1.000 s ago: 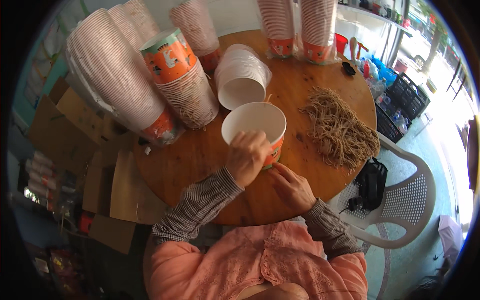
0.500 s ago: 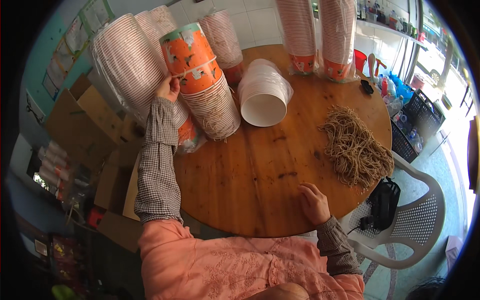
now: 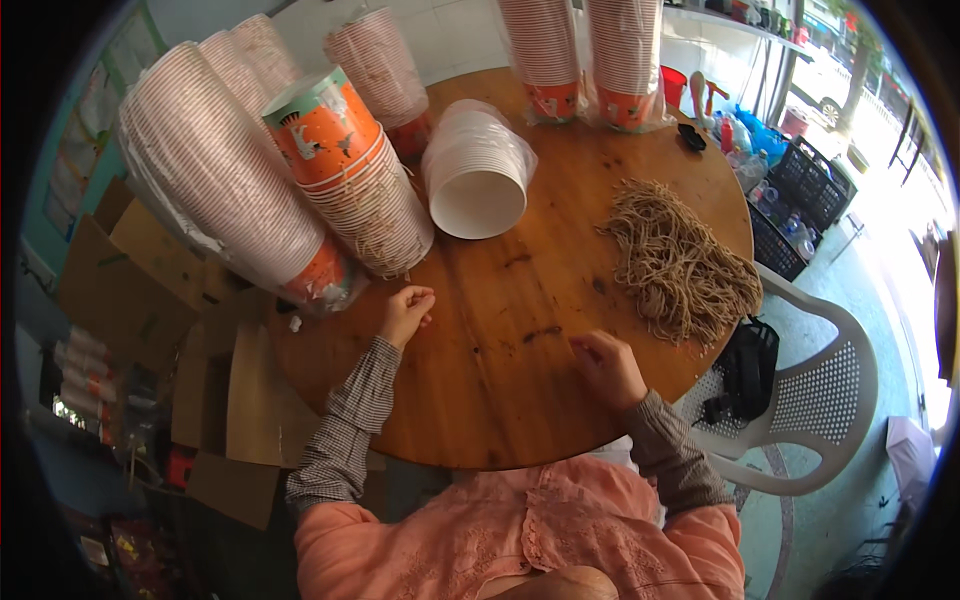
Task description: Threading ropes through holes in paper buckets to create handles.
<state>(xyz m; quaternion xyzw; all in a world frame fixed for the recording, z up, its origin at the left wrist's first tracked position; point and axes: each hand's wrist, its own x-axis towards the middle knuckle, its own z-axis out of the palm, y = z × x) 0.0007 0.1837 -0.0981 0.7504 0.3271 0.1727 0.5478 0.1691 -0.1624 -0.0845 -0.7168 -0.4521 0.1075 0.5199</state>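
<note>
My left hand [image 3: 405,315] is over the wooden table in front of the cup stacks, its fingers loosely bent and apart from the thumb, with nothing seen in it. My right hand [image 3: 610,370] is near the table's front right part, loosely open and holding nothing visible. Beyond my left hand leans a nested stack of orange patterned paper tubs [image 3: 325,140], with strands of twine on its side. White tubs [image 3: 478,205] in clear plastic lie beside it, mouth toward me. To the right spreads a heap of brown twine [image 3: 680,265].
Wrapped tub stacks stand at the left [image 3: 215,165] and back [image 3: 625,65] of the round table [image 3: 480,380]. Cardboard boxes [image 3: 255,390] are on the left. At the right are a plastic chair [image 3: 825,375] with a black bag [image 3: 748,360] and dark crates [image 3: 805,190].
My left hand has let go of the upper orange tub and come back toward me. That tub now sits deeper on its stack. My right hand has shifted slightly, and the view has moved.
</note>
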